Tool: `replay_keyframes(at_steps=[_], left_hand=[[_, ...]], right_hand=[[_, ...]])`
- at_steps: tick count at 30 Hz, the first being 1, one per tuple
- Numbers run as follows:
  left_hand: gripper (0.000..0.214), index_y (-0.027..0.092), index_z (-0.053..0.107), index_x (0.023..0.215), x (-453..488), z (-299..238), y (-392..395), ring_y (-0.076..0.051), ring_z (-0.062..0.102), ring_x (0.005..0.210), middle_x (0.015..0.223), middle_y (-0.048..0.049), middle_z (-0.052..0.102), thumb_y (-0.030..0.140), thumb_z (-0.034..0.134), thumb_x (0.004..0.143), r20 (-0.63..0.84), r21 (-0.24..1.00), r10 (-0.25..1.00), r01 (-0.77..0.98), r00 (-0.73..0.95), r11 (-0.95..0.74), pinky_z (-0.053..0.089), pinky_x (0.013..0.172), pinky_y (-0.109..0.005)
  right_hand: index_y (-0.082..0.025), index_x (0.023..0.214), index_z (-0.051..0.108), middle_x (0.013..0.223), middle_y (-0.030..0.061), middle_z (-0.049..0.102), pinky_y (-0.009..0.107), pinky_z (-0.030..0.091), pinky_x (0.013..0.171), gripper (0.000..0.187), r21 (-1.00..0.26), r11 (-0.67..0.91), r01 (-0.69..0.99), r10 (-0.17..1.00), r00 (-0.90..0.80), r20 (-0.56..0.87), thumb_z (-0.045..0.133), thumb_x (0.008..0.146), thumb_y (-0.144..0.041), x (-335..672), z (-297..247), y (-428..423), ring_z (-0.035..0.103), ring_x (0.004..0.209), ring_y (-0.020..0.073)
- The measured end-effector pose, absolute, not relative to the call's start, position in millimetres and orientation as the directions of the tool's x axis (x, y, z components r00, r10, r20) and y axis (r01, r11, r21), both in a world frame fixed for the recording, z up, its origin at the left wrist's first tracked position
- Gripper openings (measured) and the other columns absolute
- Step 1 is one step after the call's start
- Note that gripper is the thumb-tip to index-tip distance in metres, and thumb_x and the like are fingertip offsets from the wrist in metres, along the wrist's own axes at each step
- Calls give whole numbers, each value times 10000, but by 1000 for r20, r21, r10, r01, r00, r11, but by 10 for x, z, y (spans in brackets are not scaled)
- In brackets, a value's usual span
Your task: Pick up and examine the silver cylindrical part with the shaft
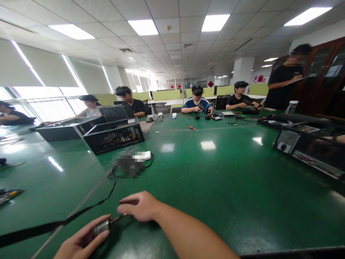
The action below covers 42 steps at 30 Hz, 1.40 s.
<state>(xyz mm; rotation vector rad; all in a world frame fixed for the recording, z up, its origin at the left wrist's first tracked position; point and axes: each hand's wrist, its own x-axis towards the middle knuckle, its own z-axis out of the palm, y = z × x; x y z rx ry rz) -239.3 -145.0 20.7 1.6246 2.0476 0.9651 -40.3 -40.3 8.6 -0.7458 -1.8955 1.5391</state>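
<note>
My left hand (84, 239) is at the bottom left, its fingers and thumb wrapped round a short silver metal cylinder (101, 228). A thin dark rod (116, 219) sticks out of the cylinder's end toward the right. The rest of the cylinder is hidden in the palm. My right hand (140, 207) reaches across from the lower right. Its fingers and thumb are bent together at the rod's far end; whether they grip the rod or only touch it I cannot tell. Both hands are low over the green table (205, 201).
A black strap (88, 208) runs left from a blurred dark bundle with a white block (144, 155). Opened computer cases stand left (113, 136) and right (309, 154). An orange screwdriver (193, 128) lies further back. Several people sit round the table; one person (288, 82) stands at right.
</note>
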Motion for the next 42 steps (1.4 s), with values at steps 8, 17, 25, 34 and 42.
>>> replay_keyframes(at_steps=[8,17,25,34,42], left_hand=[[325,271,672,1112,-761,536,-1027,-233,656,861,1008,-31,710,413,627,823,165,692,950,654,267,-304,536,792,-323],[310,233,646,1124,205,295,-121,-217,621,921,1043,-52,682,303,651,822,314,725,858,480,407,-493,491,862,-344],[325,226,643,1131,47,90,3,-229,627,969,1078,-61,684,327,648,822,211,795,894,462,395,-392,498,865,-346],[295,245,656,1110,73,76,6,-211,629,980,1067,-28,694,282,676,818,236,786,884,456,404,-418,466,920,-328],[295,238,659,1102,92,64,10,-213,631,964,1056,-27,698,264,683,809,251,767,885,476,393,-429,472,902,-328]], right_hand=[[-111,1097,630,959,113,667,153,362,414,434,-998,61,-34,854,-516,70,432,940,-463,1247,158,29,591,640,112],[-91,985,664,687,62,636,196,361,446,608,-995,46,86,938,-347,13,381,899,-622,2365,-32,118,558,515,108],[-145,919,673,712,24,635,224,440,566,305,-986,125,107,905,-420,69,564,869,-425,2190,-23,48,570,581,115],[-158,954,686,761,31,671,246,478,602,207,-973,116,198,940,-339,43,592,833,-297,2122,-56,7,603,604,130],[-162,950,666,877,35,698,279,514,758,182,-954,220,204,936,-319,148,642,775,-208,2108,-99,22,654,812,171]])
